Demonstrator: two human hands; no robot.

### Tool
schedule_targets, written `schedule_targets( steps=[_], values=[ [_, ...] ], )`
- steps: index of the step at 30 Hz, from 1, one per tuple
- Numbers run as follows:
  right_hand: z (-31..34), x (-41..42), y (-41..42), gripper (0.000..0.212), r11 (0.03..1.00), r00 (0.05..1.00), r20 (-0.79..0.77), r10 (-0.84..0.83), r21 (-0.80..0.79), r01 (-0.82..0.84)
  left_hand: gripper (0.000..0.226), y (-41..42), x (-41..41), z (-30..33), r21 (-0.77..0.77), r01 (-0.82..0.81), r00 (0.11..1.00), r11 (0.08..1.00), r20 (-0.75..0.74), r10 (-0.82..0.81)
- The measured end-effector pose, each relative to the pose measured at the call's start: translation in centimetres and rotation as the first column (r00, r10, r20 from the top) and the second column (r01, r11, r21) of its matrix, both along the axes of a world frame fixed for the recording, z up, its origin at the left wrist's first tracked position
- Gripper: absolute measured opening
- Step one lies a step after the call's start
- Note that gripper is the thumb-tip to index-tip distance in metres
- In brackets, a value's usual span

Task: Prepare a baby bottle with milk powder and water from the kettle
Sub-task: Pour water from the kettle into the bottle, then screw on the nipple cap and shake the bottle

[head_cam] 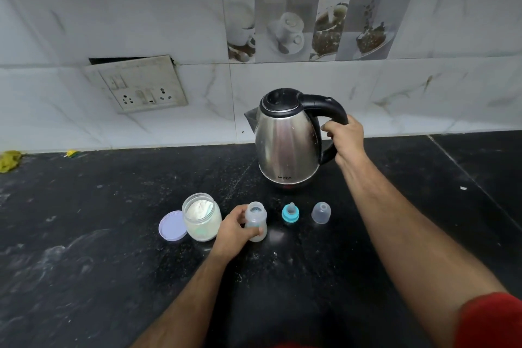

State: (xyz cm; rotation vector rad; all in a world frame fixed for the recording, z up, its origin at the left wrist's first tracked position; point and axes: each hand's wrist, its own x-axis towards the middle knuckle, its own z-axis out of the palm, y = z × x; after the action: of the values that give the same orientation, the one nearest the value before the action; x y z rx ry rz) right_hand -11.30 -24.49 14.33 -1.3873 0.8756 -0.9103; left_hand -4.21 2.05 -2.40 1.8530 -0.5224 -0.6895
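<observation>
Down near the front of the black counter (pixel 113 277), the left hand (pixel 236 230) holds the bottle (pixel 255 222). Its fingers curl round the bottle's side, with the thumb at the front. The bottle stands up straight, and its mouth is open at the top. Something pale sits low inside, but I cannot tell if it is powder.

Just left of the bottle is the powder jar (pixel 202 216), open, with its lid (pixel 172 225) lying beside it. To the right of the bottle sit the teat (pixel 290 213) and the clear cap (pixel 321 212), both off and apart from it.

Farther back stands the kettle (pixel 286 141). It is behind the bottle and a little to the right. Its spout (pixel 250 117) points left, and its handle (pixel 330 116) sticks out to the right. The right hand (pixel 346 137) is wrapped tight round that handle.

The kettle seems to sit on the counter, not yet lifted. I think pouring comes next. The spout must come forward and down to the small bottle mouth, so spilling hot water is easy.
</observation>
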Motion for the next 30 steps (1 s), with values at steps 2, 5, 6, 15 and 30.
schedule_targets(
  steps=[2, 5, 6, 15, 30],
  values=[
    [-1.6, 1.3, -0.6, 0.024, 0.999, 1.000, 0.004, 0.010, 0.035, -0.011, 0.052, -0.3, 0.1, 0.3, 0.004, -0.015, 1.000, 1.000, -0.001, 0.015],
    [-4.0, 2.8, -1.4, 0.023, 0.996, 1.000, 0.010, 0.000, 0.089, -0.001, 0.052, -0.7, 0.2, 0.5, 0.000, -0.026, 1.000, 1.000, 0.003, 0.026],
    [-4.7, 3.3, -1.6, 0.023, 0.994, 1.000, 0.012, 0.000, 0.110, -0.001, 0.052, -0.9, 0.2, 0.5, -0.006, -0.031, 1.000, 1.000, 0.002, 0.031],
    [-8.7, 5.3, -3.1, 0.028, 0.978, 0.998, -0.025, 0.057, 0.203, -0.051, 0.052, -1.8, 0.6, 0.4, -0.013, -0.046, 0.999, 0.999, 0.012, 0.046],
    [-8.9, 4.1, -5.0, 0.022, 0.958, 0.934, -0.257, 0.250, 0.204, -0.201, 0.053, -2.1, 1.0, 0.7, -0.048, -0.071, 0.997, 0.996, 0.018, 0.072]
  ],
)
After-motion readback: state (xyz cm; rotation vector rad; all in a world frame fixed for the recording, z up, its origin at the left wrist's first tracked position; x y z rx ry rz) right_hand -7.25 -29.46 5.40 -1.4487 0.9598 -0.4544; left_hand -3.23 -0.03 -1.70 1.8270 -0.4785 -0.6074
